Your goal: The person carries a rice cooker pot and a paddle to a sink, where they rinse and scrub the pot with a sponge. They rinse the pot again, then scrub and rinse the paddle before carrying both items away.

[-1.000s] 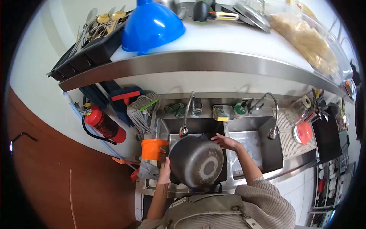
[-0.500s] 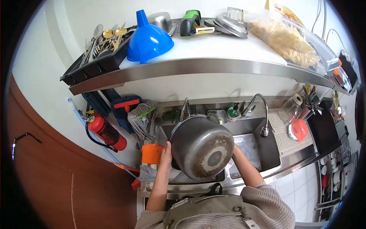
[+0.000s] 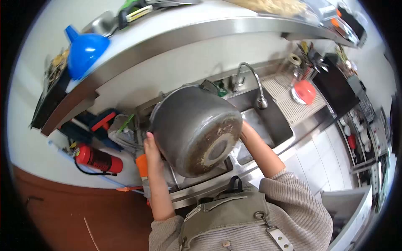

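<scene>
A large metal pot [image 3: 194, 127] is held up above the sink [image 3: 274, 121], its scorched bottom turned toward me. My left hand [image 3: 151, 151] grips the pot's left side. My right hand [image 3: 245, 129] holds the right side, mostly hidden behind the pot; only the wrist and forearm show. The left basin of the sink is covered by the pot.
A curved tap [image 3: 253, 83] stands over the right basin. A drying rack [image 3: 289, 98] with a red dish [image 3: 305, 91] lies to the right. A shelf above carries a blue funnel [image 3: 83, 49]. A fire extinguisher [image 3: 97, 159], an orange cup [image 3: 142, 164] and mops are at the left.
The pot has been lifted out of the sink and raised higher and closer, both hands still on it. The view has tilted and swung right.
</scene>
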The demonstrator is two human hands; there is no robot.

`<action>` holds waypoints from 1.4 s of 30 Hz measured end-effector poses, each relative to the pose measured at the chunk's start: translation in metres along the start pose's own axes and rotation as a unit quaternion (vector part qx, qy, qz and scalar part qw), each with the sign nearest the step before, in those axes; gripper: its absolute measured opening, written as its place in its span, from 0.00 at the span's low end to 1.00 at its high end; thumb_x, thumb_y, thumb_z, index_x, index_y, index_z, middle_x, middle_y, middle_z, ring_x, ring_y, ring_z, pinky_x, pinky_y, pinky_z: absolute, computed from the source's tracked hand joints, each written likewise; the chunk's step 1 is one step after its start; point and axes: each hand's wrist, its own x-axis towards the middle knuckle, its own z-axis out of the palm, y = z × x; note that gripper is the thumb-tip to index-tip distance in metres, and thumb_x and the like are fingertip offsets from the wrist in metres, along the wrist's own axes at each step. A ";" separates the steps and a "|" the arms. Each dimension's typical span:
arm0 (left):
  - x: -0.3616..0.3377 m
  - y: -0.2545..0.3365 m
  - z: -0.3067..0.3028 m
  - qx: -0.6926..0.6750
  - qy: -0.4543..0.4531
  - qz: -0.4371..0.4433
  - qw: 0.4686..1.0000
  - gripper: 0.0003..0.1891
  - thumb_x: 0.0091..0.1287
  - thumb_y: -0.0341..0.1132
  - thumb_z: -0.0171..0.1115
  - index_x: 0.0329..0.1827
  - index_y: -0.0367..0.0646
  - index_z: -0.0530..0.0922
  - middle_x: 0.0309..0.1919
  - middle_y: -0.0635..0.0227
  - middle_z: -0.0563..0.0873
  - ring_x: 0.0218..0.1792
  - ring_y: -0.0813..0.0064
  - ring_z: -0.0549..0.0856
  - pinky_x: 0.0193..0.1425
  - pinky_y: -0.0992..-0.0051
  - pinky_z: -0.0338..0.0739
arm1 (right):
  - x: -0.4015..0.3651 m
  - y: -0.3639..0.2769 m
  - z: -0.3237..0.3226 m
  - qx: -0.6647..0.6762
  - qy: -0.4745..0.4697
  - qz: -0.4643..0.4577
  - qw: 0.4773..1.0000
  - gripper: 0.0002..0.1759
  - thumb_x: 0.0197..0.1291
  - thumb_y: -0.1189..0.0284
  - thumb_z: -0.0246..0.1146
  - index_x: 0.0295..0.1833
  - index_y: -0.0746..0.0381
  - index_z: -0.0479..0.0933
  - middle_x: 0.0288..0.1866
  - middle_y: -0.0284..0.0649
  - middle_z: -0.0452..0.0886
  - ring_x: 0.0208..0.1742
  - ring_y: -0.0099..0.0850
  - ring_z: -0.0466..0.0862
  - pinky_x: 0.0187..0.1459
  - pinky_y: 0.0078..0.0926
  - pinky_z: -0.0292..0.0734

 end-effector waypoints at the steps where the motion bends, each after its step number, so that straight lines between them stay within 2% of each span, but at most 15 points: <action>1: 0.002 -0.003 0.003 0.001 -0.017 -0.003 1.000 0.35 0.67 0.59 0.47 0.61 0.34 0.66 0.58 0.59 0.73 0.57 0.67 0.73 0.61 0.68 0.66 | -0.013 -0.006 0.008 -0.057 0.036 -0.038 0.997 0.16 0.65 0.64 0.48 0.47 0.64 0.75 0.40 0.40 0.81 0.38 0.30 0.80 0.43 0.29 0.76; 6: 0.007 -0.110 0.021 -0.020 -0.035 -0.120 0.992 0.36 0.66 0.60 0.47 0.63 0.34 0.64 0.60 0.60 0.72 0.60 0.66 0.71 0.63 0.68 0.64 | -0.033 0.027 -0.098 -0.002 0.120 0.004 0.993 0.16 0.64 0.67 0.50 0.47 0.67 0.75 0.42 0.41 0.81 0.40 0.29 0.81 0.45 0.28 0.77; 9: -0.004 -0.106 0.050 -0.050 -0.090 -0.172 0.980 0.38 0.65 0.61 0.47 0.65 0.36 0.61 0.62 0.61 0.69 0.63 0.66 0.67 0.65 0.69 0.61 | -0.054 0.017 -0.115 0.011 0.147 -0.053 0.988 0.15 0.65 0.69 0.50 0.47 0.68 0.75 0.41 0.40 0.81 0.39 0.29 0.81 0.45 0.28 0.78; 12: -0.008 -0.069 0.091 0.000 0.043 -0.094 0.995 0.36 0.61 0.64 0.52 0.55 0.35 0.71 0.53 0.61 0.77 0.54 0.67 0.76 0.58 0.66 0.69 | -0.074 -0.038 -0.090 -0.096 0.149 -0.067 0.982 0.16 0.67 0.68 0.48 0.52 0.65 0.74 0.44 0.38 0.79 0.43 0.27 0.79 0.48 0.27 0.76; 17: -0.021 -0.004 0.126 -0.052 -0.018 0.038 0.998 0.33 0.66 0.58 0.48 0.53 0.31 0.71 0.49 0.60 0.79 0.50 0.66 0.79 0.56 0.67 0.73 | -0.130 -0.101 -0.055 -0.303 0.111 -0.183 0.929 0.18 0.67 0.62 0.46 0.52 0.62 0.72 0.49 0.36 0.75 0.49 0.22 0.74 0.48 0.23 0.72; 20: -0.022 -0.019 0.132 -0.034 -0.020 0.044 0.998 0.31 0.67 0.57 0.48 0.48 0.31 0.74 0.46 0.61 0.80 0.44 0.70 0.80 0.50 0.71 0.75 | -0.159 -0.081 -0.128 -0.407 0.169 -0.081 0.894 0.18 0.66 0.59 0.48 0.50 0.60 0.73 0.39 0.35 0.79 0.39 0.25 0.78 0.41 0.26 0.74; 21: -0.019 -0.035 0.126 -0.031 -0.030 0.040 0.998 0.31 0.67 0.57 0.48 0.48 0.31 0.74 0.46 0.61 0.80 0.44 0.70 0.80 0.50 0.71 0.75 | -0.157 -0.063 -0.191 -0.557 0.152 -0.079 0.813 0.16 0.64 0.60 0.51 0.48 0.60 0.75 0.36 0.39 0.81 0.37 0.33 0.81 0.40 0.31 0.75; 22: -0.014 -0.056 0.117 0.046 -0.053 0.039 0.997 0.31 0.67 0.58 0.48 0.47 0.32 0.75 0.44 0.62 0.81 0.44 0.72 0.80 0.50 0.72 0.73 | -0.180 -0.051 -0.198 -0.745 0.210 -0.057 0.631 0.16 0.61 0.61 0.54 0.46 0.61 0.76 0.37 0.45 0.82 0.41 0.41 0.82 0.40 0.35 0.75; 23: -0.013 -0.069 0.116 0.121 -0.076 0.041 0.989 0.30 0.66 0.59 0.48 0.46 0.34 0.76 0.43 0.64 0.81 0.43 0.73 0.79 0.50 0.73 0.72 | -0.204 -0.045 -0.198 -0.788 0.191 -0.004 0.585 0.15 0.57 0.62 0.56 0.45 0.59 0.76 0.38 0.48 0.81 0.43 0.47 0.80 0.42 0.38 0.74; 24: -0.019 -0.071 0.123 0.167 -0.114 0.077 0.976 0.27 0.69 0.53 0.50 0.29 0.32 0.77 0.26 0.72 0.80 0.28 0.81 0.75 0.35 0.76 0.69 | -0.218 -0.045 -0.206 -0.787 0.151 0.017 0.598 0.15 0.56 0.61 0.57 0.45 0.58 0.77 0.37 0.46 0.82 0.42 0.43 0.81 0.43 0.37 0.74; 27: -0.025 -0.074 0.153 0.284 -0.207 0.166 0.921 0.27 0.69 0.47 0.52 0.22 0.28 0.72 0.17 0.75 0.74 0.22 0.83 0.68 0.27 0.79 0.64 | -0.251 -0.058 -0.227 -0.689 0.151 0.019 0.709 0.15 0.56 0.62 0.58 0.45 0.58 0.77 0.37 0.44 0.82 0.42 0.40 0.81 0.44 0.34 0.74; 28: -0.031 -0.067 0.167 0.320 -0.228 0.196 0.898 0.23 0.68 0.40 0.54 0.21 0.28 0.66 0.14 0.71 0.67 0.20 0.82 0.62 0.24 0.77 0.59 | -0.255 -0.067 -0.231 -0.704 0.157 -0.024 0.692 0.15 0.57 0.62 0.57 0.44 0.59 0.77 0.35 0.43 0.82 0.40 0.36 0.81 0.43 0.31 0.74; 32: -0.030 -0.060 0.203 0.335 -0.282 0.257 0.861 0.23 0.66 0.35 0.57 0.19 0.32 0.57 0.15 0.65 0.54 0.19 0.77 0.54 0.22 0.70 0.49 | -0.268 -0.115 -0.189 -0.516 0.205 0.051 0.830 0.28 0.65 0.50 0.49 0.62 0.59 0.64 0.54 0.40 0.73 0.45 0.31 0.78 0.47 0.30 0.73; 39: -0.045 0.003 0.277 0.293 -0.437 0.317 0.789 0.30 0.63 0.48 0.59 0.18 0.32 0.57 0.13 0.67 0.55 0.18 0.78 0.55 0.21 0.70 0.48 | -0.264 -0.163 -0.162 -0.471 0.188 -0.112 0.855 0.35 0.64 0.46 0.49 0.69 0.56 0.54 0.63 0.43 0.66 0.61 0.33 0.67 0.55 0.27 0.68; 42: -0.035 -0.001 0.290 0.237 -0.431 0.293 0.820 0.33 0.64 0.55 0.56 0.17 0.32 0.58 0.13 0.70 0.59 0.19 0.81 0.58 0.22 0.73 0.51 | -0.248 -0.164 -0.172 -0.426 0.141 -0.110 0.887 0.35 0.64 0.45 0.47 0.68 0.57 0.57 0.62 0.38 0.66 0.63 0.28 0.65 0.58 0.27 0.64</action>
